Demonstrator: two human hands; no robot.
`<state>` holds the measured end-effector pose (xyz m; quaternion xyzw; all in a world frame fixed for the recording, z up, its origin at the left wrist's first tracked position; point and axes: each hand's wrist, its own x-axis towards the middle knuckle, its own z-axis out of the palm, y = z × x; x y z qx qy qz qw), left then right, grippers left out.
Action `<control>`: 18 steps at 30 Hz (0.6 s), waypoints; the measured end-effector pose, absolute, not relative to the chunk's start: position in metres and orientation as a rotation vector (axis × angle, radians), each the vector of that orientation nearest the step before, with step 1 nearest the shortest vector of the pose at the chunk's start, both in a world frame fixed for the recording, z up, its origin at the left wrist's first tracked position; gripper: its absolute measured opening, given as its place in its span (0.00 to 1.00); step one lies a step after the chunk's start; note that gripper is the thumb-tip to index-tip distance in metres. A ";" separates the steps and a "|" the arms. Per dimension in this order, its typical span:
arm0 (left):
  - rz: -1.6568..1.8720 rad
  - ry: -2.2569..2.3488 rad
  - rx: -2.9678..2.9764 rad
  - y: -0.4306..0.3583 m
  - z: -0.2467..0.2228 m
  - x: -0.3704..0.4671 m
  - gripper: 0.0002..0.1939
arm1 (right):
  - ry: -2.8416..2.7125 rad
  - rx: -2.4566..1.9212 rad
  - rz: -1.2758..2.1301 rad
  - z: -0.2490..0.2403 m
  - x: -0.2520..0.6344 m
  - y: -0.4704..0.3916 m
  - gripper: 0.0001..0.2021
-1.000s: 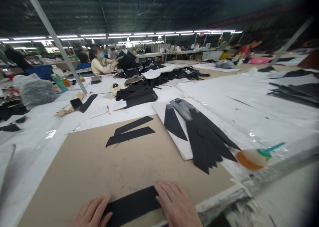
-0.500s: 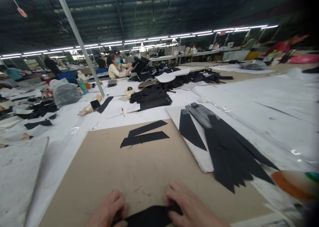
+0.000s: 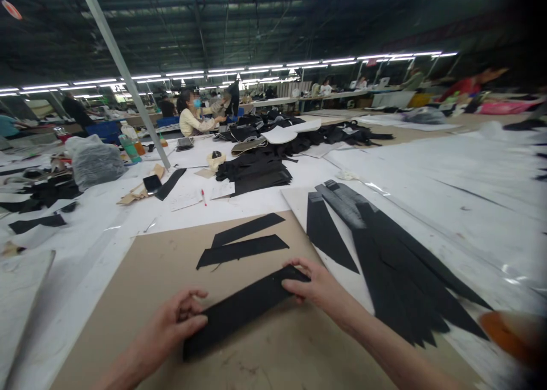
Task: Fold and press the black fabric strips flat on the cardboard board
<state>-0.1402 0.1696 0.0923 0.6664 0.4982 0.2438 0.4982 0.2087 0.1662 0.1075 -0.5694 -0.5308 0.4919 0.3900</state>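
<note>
The right hand [image 3: 301, 281] pinches the black strip [image 3: 243, 310] at its right end; the left hand [image 3: 177, 319] meets its left end, grip unclear. The strip, low centre, looks light and flexible, hardly fragile; its ends seem the best hold. Just above, two smaller pieces [image 3: 243, 251] lie on the board [image 3: 143, 276], likeliest in the way; right of centre, a pile [image 3: 401, 276] fans out.

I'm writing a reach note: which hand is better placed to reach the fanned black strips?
Likely the right hand: it is nearer the fanned strips, which lie to its right, though it grips one end of the held strip. The left hand, at that strip's other end, is farther.
</note>
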 end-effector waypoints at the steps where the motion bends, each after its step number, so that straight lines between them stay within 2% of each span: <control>1: 0.636 1.243 1.670 0.187 0.095 -0.137 0.22 | -1.366 -1.477 1.198 0.104 0.209 0.182 0.18; 9: 0.827 1.466 1.968 0.284 0.085 -0.113 0.20 | -1.606 -1.743 0.640 0.079 0.204 0.265 0.18; 12: 0.819 1.507 2.151 0.286 0.083 -0.105 0.17 | -1.731 -1.761 0.412 0.079 0.198 0.269 0.18; 17: 0.681 1.565 2.424 0.256 0.100 -0.099 0.08 | -1.968 -1.542 0.156 0.077 0.200 0.256 0.14; 18: 0.654 1.583 2.456 0.248 0.104 -0.101 0.08 | -2.040 -1.482 -0.083 0.072 0.201 0.255 0.12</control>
